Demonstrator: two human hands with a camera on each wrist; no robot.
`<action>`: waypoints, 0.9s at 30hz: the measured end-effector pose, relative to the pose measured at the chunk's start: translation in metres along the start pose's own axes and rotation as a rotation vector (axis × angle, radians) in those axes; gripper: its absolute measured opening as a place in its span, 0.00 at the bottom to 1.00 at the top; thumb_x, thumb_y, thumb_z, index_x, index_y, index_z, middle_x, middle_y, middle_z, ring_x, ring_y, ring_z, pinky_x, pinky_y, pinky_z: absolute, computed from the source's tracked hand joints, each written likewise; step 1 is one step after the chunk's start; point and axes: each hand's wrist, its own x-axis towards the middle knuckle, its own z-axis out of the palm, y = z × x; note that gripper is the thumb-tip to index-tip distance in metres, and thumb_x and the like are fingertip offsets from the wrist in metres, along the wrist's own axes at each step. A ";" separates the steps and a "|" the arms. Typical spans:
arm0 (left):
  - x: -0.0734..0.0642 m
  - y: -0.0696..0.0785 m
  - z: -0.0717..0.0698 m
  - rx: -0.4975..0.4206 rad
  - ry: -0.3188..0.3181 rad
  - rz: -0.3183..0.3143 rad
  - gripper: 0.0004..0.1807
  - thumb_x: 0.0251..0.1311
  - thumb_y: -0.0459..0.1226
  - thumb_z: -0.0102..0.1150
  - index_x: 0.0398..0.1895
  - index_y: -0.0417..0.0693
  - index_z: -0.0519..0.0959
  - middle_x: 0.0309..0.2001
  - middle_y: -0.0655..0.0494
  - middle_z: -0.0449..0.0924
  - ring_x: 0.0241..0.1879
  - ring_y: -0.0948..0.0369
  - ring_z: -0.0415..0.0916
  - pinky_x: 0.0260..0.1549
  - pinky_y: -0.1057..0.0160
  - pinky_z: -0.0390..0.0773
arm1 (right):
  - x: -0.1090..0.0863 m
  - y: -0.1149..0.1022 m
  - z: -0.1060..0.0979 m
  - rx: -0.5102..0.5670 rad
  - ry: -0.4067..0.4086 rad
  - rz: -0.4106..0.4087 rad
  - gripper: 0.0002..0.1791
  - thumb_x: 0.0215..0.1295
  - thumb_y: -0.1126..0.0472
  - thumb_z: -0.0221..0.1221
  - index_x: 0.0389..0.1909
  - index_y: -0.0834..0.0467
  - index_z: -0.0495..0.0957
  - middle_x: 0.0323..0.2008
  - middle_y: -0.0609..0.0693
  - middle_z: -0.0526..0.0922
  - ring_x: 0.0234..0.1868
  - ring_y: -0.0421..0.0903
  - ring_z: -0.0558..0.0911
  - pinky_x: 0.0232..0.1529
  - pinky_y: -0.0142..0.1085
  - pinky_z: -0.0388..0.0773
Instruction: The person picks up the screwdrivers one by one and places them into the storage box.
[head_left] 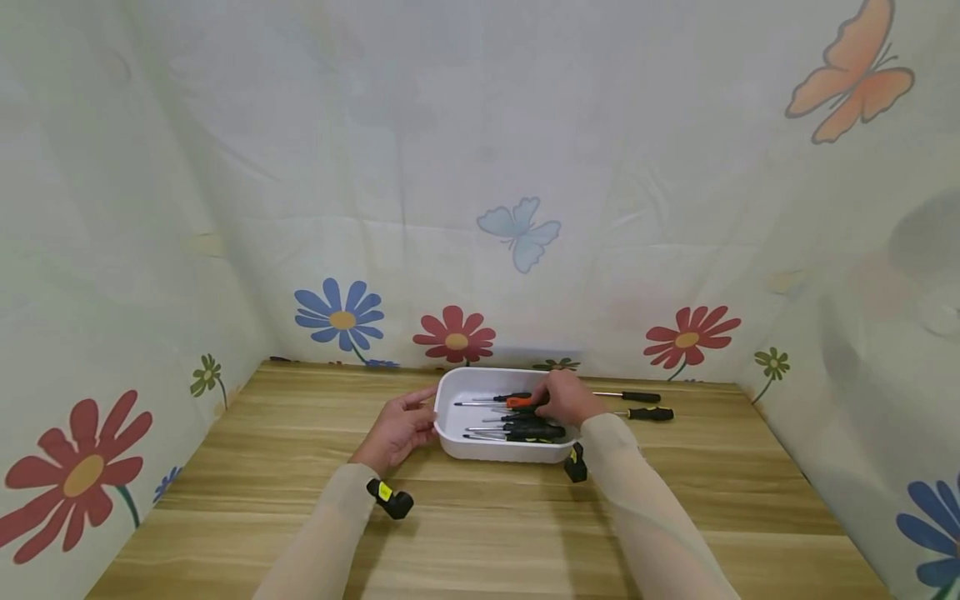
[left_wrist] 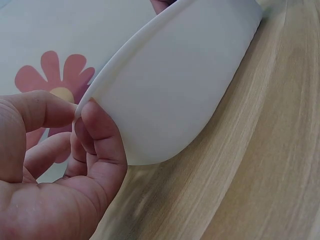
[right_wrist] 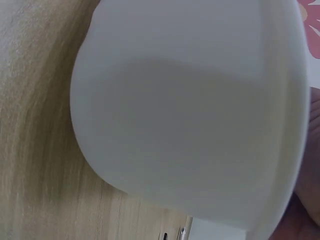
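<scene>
A white plastic tray (head_left: pixel 495 451) stands on the table with several screwdrivers lying in it, most with black handles (head_left: pixel 536 432). My left hand (head_left: pixel 399 429) is at the tray's left end; in the left wrist view, its thumb and finger pinch the rim (left_wrist: pixel 117 55). Reaching over the right side, my right hand (head_left: pixel 567 398) has its fingers on a screwdriver with an orange handle (head_left: pixel 519 402), whose shaft points left. The right wrist view mostly shows the tray's outer wall (right_wrist: pixel 185 125), which hides nearly all of that hand's fingers.
Two more black-handled screwdrivers, a rear one (head_left: pixel 641 397) and a nearer one (head_left: pixel 651 414), lie on the wooden table (head_left: pixel 465 525) right of the tray. Behind the table hangs a cloth (head_left: pixel 375 233) printed with flowers and butterflies, with similar cloth on both sides.
</scene>
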 end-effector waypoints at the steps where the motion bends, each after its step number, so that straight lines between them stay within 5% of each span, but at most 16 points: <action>1: 0.000 0.000 0.000 -0.001 0.000 0.000 0.31 0.67 0.25 0.56 0.73 0.53 0.73 0.51 0.38 0.75 0.33 0.57 0.78 0.39 0.61 0.84 | 0.000 0.000 0.000 -0.002 0.002 -0.007 0.05 0.55 0.64 0.74 0.33 0.55 0.91 0.34 0.46 0.90 0.37 0.44 0.81 0.48 0.43 0.81; 27: 0.000 -0.001 -0.001 0.008 -0.013 0.003 0.31 0.68 0.25 0.54 0.74 0.50 0.70 0.51 0.39 0.75 0.33 0.57 0.77 0.38 0.62 0.83 | -0.013 0.002 -0.007 0.072 0.061 -0.054 0.07 0.55 0.66 0.73 0.36 0.58 0.91 0.35 0.48 0.90 0.38 0.43 0.83 0.47 0.42 0.82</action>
